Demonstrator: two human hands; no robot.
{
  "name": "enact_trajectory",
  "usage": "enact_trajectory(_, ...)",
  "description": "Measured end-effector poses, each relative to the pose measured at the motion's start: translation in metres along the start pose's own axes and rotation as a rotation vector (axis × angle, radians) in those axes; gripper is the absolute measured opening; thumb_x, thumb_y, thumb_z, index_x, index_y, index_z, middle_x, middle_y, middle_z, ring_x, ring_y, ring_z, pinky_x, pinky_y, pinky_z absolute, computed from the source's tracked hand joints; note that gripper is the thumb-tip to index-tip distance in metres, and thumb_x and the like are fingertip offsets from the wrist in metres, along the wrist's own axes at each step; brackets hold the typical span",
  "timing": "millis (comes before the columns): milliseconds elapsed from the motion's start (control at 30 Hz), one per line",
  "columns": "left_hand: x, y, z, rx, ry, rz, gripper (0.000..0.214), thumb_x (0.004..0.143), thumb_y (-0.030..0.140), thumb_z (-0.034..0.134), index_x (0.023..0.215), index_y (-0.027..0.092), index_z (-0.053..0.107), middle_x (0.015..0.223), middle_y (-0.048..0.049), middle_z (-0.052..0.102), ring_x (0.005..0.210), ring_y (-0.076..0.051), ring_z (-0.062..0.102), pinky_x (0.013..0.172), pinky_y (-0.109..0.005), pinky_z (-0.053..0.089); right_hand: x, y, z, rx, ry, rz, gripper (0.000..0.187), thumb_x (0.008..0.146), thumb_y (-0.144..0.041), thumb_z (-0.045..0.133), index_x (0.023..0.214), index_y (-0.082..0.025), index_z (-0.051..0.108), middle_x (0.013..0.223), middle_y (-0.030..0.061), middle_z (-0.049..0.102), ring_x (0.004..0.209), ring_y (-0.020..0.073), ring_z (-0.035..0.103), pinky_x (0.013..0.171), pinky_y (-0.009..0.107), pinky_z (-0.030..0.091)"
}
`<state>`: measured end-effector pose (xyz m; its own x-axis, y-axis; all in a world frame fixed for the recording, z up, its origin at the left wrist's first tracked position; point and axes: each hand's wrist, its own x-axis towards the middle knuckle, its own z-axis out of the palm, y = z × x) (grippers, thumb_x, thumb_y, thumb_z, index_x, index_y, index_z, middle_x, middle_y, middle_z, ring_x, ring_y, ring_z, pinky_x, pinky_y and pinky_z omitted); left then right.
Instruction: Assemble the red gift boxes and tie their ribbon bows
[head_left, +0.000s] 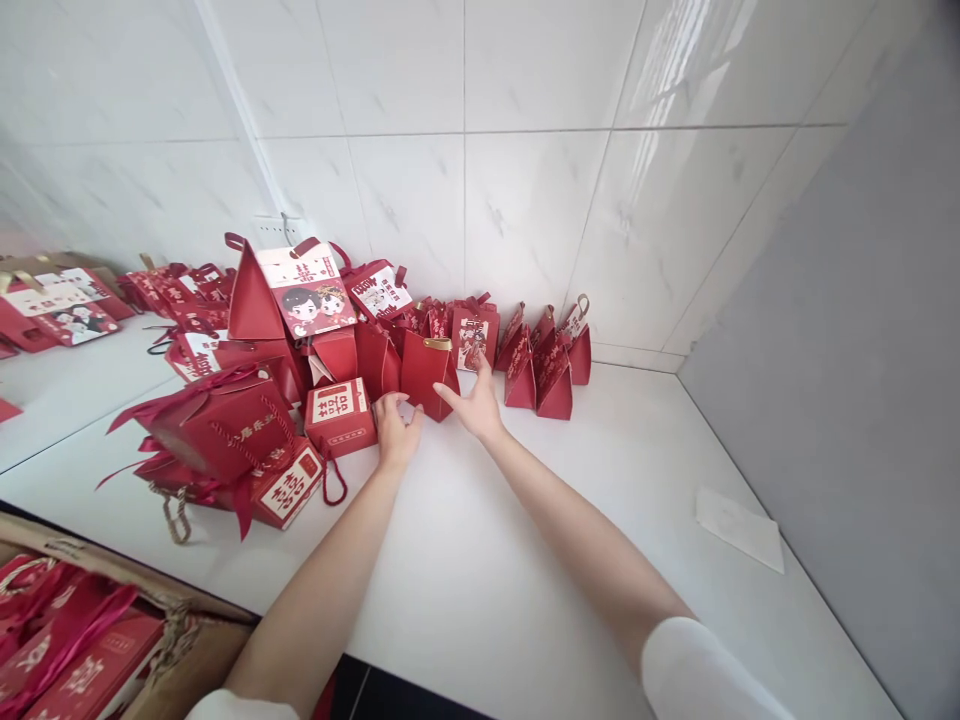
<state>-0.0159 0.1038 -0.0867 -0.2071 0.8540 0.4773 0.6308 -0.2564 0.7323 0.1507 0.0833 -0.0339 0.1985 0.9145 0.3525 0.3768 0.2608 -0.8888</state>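
The red gift bag (424,372) stands on the white desk (525,560). The left hand (395,428) curls at the bag's lower left; whether its grip holds anything cannot be told. The right hand (475,402), just right of the bag, has its grip released and its fingers spread. A small red box (339,414) sits left of the bag.

We see boxes (339,416) left of the bag (424,372), pouches (544,365) right (all against the wall (525,200)), on the counter (525,520).

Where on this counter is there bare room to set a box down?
Free: the counter between the right hand and the folded paper, and towards its front edge. Crowded: the back left, where red gift boxes pile against the wall.
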Motion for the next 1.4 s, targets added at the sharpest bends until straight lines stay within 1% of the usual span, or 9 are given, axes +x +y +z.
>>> enact_trajectory(133,0.002,-0.010,0.004,-0.013,-0.081,-0.038,0.037,0.083,0.037,0.061,0.114,0.020,0.051,0.124,-0.0121,0.055,0.115,-0.025,0.055,0.094,-0.040,0.047,0.017,-0.014,0.012,-0.278,-0.086,0.002,0.068,0.085,-0.048,0.058,0.141,-0.021,0.029,0.137,0.0107,0.055,0.123,0.0236,0.055,0.098,0.037,0.045)
enact_trajectory(233,0.003,-0.011,0.004,-0.015,-0.174,-0.010,0.037,0.082,0.040,0.062,0.113,0.020,0.056,0.127,-0.0113,0.056,0.117,-0.026,0.056,0.098,-0.041,0.045,0.024,-0.016,-0.004,-0.473,-0.095,0.016,0.043,0.086,-0.045,0.057,0.122,-0.023,0.049,0.119,0.0073,0.067,0.107,0.0241,0.064,0.088,0.035,0.049)
enact_trajectory(567,0.002,-0.009,0.003,0.042,-0.274,0.076,0.022,0.081,0.033,0.058,0.096,0.020,0.067,0.110,-0.0100,0.062,0.112,-0.027,0.057,0.083,-0.038,0.054,0.050,-0.008,-0.123,-0.767,0.126,0.318,0.041,0.082,-0.044,0.060,0.108,-0.012,0.062,0.106,0.0205,0.068,0.102,0.0347,0.065,0.084,0.045,0.051)
enact_trajectory(700,0.003,-0.009,0.003,0.066,-0.297,0.094,0.021,0.079,0.032,0.058,0.093,0.020,0.068,0.107,-0.0091,0.063,0.110,-0.027,0.058,0.089,-0.039,0.052,0.042,-0.009,-0.176,-0.784,0.111,0.393,0.038,0.074,-0.041,0.069,0.101,-0.014,0.066,0.095,0.0141,0.069,0.095,0.0314,0.066,0.081,0.043,0.051)
enact_trajectory(867,0.004,-0.009,0.005,0.090,-0.308,0.102,0.022,0.079,0.033,0.058,0.093,0.021,0.069,0.107,-0.0087,0.063,0.110,-0.027,0.058,0.098,-0.041,0.048,0.023,-0.023,-0.218,-0.808,0.186,0.246,0.030,0.074,-0.045,0.069,0.090,-0.020,0.070,0.116,0.0149,0.058,0.117,0.0351,0.051,0.094,0.052,0.042)
enact_trajectory(933,0.004,-0.009,0.005,0.095,-0.311,0.106,0.023,0.079,0.033,0.057,0.093,0.021,0.070,0.107,-0.0086,0.063,0.110,-0.027,0.058,0.099,-0.041,0.047,0.019,-0.027,-0.222,-0.819,0.230,0.127,0.036,0.071,-0.052,0.071,0.089,-0.021,0.071,0.132,0.0151,0.048,0.132,0.0403,0.034,0.104,0.062,0.028)
enact_trajectory(1000,0.004,-0.010,0.005,0.097,-0.314,0.112,0.023,0.079,0.033,0.057,0.093,0.021,0.070,0.107,-0.0083,0.063,0.110,-0.027,0.058,0.099,-0.041,0.047,0.020,-0.027,-0.218,-0.806,0.147,0.091,0.041,0.066,-0.057,0.074,0.089,-0.023,0.071,0.134,0.0134,0.047,0.137,0.0431,0.025,0.106,0.068,0.017)
enact_trajectory(1167,0.002,-0.010,0.006,0.103,-0.312,0.121,0.021,0.080,0.032,0.057,0.093,0.021,0.070,0.106,-0.0082,0.064,0.110,-0.026,0.059,0.095,-0.038,0.050,0.032,-0.016,-0.187,-0.773,-0.027,0.260,0.038,0.068,-0.043,0.076,0.097,-0.020,0.070,0.102,0.0133,0.062,0.112,0.0395,0.054,0.094,0.059,0.041)
enact_trajectory(1400,-0.004,0.020,-0.012,0.145,-0.253,0.195,0.017,0.085,0.026,0.052,0.093,0.023,0.066,0.105,-0.0063,0.064,0.103,-0.024,0.061,0.096,-0.038,0.046,0.040,0.005,-0.191,-0.838,0.249,0.456,0.045,0.067,-0.035,0.077,0.104,-0.012,0.065,0.103,0.0196,0.064,0.103,0.0403,0.061,0.084,0.056,0.048)
